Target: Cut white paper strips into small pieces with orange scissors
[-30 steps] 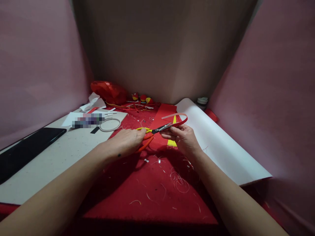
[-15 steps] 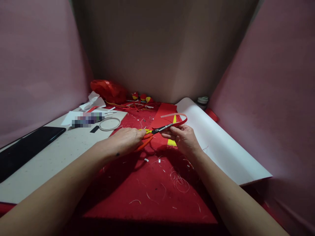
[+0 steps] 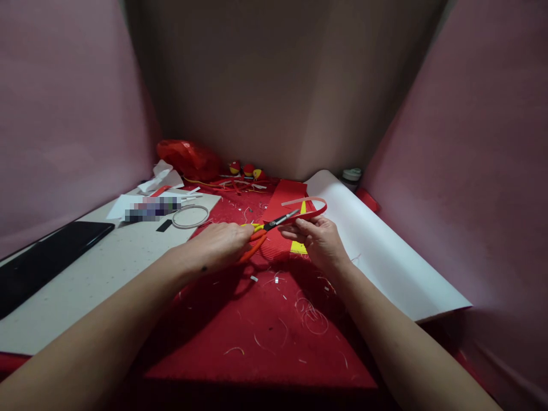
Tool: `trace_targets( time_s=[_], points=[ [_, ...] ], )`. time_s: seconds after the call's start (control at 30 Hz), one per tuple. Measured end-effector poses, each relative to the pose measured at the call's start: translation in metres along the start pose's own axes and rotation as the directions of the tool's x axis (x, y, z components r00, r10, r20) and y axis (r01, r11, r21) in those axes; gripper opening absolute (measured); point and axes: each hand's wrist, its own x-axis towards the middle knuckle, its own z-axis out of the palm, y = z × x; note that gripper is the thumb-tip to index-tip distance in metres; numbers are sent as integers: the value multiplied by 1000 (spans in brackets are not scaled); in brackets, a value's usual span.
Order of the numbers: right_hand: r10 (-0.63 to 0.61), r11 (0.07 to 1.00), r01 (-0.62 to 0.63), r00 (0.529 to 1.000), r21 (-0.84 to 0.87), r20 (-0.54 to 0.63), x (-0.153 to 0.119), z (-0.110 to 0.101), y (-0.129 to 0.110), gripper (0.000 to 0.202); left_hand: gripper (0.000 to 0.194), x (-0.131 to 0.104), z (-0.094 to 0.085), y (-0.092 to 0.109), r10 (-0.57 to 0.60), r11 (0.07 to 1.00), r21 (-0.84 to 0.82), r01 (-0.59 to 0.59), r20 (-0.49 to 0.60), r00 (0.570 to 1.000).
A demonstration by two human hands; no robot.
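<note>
My left hand (image 3: 226, 242) is closed around the yellow and orange handles of a pair of scissors (image 3: 271, 225). Their blades point right, toward my other hand. My right hand (image 3: 320, 235) pinches a narrow red strip (image 3: 318, 213) between thumb and fingers. The strip curls back over itself in a loop, its pale inner side showing. The blade tips lie beside the strip, close to my right fingertips; whether they touch it I cannot tell. Beneath lie red corrugated sheet (image 3: 277, 244) and a yellow piece (image 3: 298, 247) on the red cloth.
Left, a pale board (image 3: 115, 268) carries a black phone-like slab (image 3: 55, 257) and a coiled ring (image 3: 190, 216). A white sheet (image 3: 377, 257) lies to the right. Behind are a red plastic bag (image 3: 188, 160) and small red-yellow balls (image 3: 248, 170). Thread scraps (image 3: 311, 317) litter the red cloth.
The scissor blades have drawn slightly back left from the strip, and their tips look less extended toward my right hand. Both hands stay nearly in place, still holding scissors and strip.
</note>
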Motion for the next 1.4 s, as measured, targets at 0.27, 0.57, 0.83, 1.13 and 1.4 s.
trace_targets(
  time_s=[0.27,0.57,0.83,1.13,1.4],
  points=[
    [6,1000,-7,1000,-13,-16,1,-1,1,13,30,-2,2,0,-46,996,-75,49,37,998],
    [9,1000,-9,1000,-19,26,-1,2,3,14,26,3,4,11,-39,999,2,39,49,998],
    [5,1000,-6,999,11,45,-2,1,4,11,25,5,-1,9,-53,998,19,52,76,996],
    [8,1000,-8,999,7,36,-2,0,5,11,32,-1,-6,9,20,998,-52,-22,-25,999],
    [-31,1000,31,999,7,-24,1,-1,1,9,19,12,-4,-3,-338,654,-753,78,-198,920]
  ],
)
